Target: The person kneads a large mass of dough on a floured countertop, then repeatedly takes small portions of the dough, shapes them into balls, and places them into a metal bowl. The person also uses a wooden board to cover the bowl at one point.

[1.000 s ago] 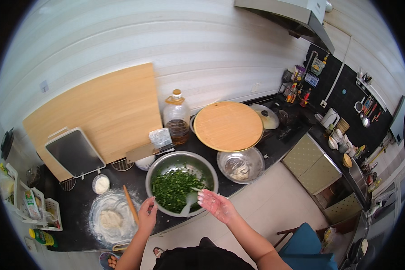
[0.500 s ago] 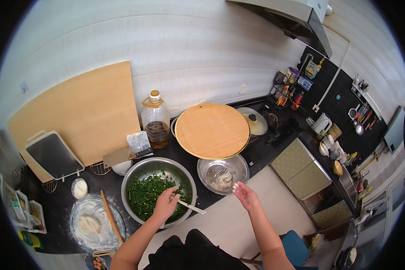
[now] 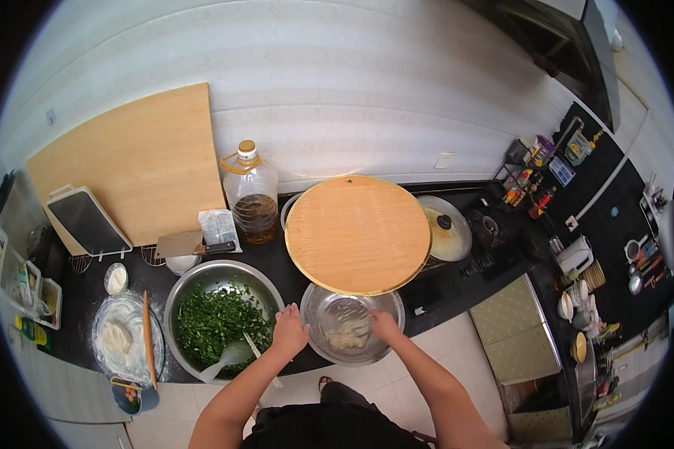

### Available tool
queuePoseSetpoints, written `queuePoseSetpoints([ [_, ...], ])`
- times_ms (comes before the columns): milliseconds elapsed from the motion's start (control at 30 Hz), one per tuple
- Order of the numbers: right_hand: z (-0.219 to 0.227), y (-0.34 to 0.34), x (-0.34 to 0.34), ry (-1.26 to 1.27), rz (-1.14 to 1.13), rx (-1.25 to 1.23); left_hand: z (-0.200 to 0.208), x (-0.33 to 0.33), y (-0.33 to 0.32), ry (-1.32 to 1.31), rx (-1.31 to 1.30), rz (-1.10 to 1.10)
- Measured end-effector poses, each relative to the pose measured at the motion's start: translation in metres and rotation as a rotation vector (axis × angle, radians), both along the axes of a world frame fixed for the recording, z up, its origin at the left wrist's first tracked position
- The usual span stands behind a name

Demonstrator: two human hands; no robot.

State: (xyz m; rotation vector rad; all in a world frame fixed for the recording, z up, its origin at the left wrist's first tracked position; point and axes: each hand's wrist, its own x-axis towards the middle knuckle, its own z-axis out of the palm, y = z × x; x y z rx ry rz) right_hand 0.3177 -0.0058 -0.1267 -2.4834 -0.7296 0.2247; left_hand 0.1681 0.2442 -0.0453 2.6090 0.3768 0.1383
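Right bowl (image 3: pixel 320 334): open near side, board (image 3: pixel 358 236) behind

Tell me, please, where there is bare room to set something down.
Bare counter shows right of the dough bowl, beside the round board, and between the flour cup and greens bowl. It is crowded between both bowls, near the left hand, and around the bottle and knife.

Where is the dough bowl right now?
In the head view's lower middle, the dough bowl sits right of the greens bowl, the left hand by its left rim, the right hand over its right side.
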Motion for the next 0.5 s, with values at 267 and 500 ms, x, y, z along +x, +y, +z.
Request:
queuePoseSetpoints([
  [267,-0.022,0.024,0.029,-0.155,0.395,-0.447,-0.018,0.040,-0.042,0.142,-0.145,0.364],
  [500,-0.022,0.014,0.024,-0.146,0.284,-0.607,-0.040,0.056,-0.062,-0.077,-0.343,0.650],
])
